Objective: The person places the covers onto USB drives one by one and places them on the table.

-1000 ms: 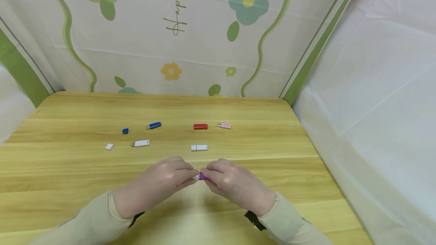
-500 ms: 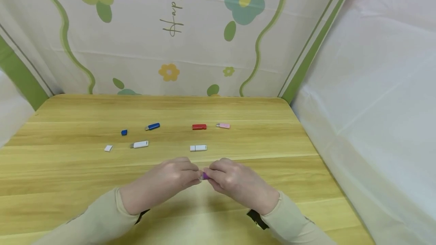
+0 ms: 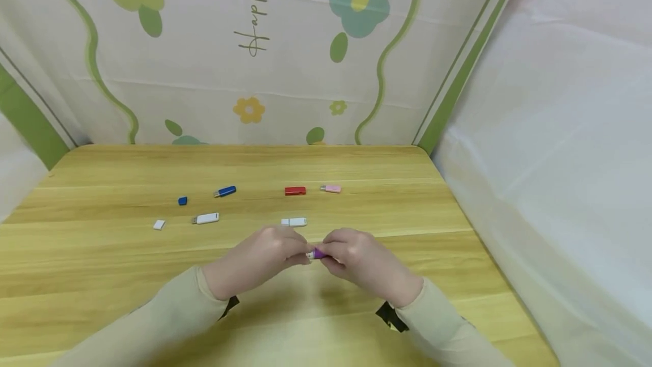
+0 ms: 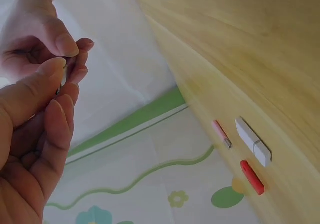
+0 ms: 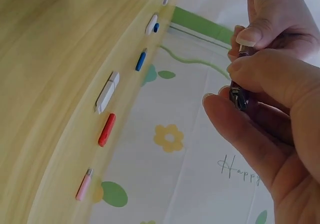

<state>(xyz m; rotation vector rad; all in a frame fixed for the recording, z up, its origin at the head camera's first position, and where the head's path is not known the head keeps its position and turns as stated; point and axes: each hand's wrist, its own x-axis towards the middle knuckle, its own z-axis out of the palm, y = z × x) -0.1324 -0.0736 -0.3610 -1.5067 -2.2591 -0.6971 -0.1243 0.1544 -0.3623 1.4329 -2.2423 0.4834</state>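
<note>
In the head view a small purple USB stick (image 3: 319, 254) with a silvery plug end spans the gap between my two hands above the table's near half. My right hand (image 3: 370, 262) pinches its purple body between thumb and fingers. At the silvery end, the thumb and fingers of my left hand (image 3: 260, 258) pinch it and hide much of that part. Seen from the right wrist, the stick's body (image 5: 239, 96) looks dark. Just beyond the left fingers lies a white USB stick (image 3: 295, 222) with its cap on.
Across the wooden table (image 3: 102, 276) lie a red USB stick (image 3: 295, 191), a pink one (image 3: 331, 188), an uncapped blue one (image 3: 225, 191) and an uncapped white one (image 3: 206, 218). A blue cap (image 3: 183, 201) and a white cap (image 3: 159, 225) sit at left. Printed cloth (image 3: 204, 72) hangs behind.
Both hands, with the purple USB stick between them, have shifted right and slightly away from the body. The left fingers now come up to the capped white stick in the head view.
</note>
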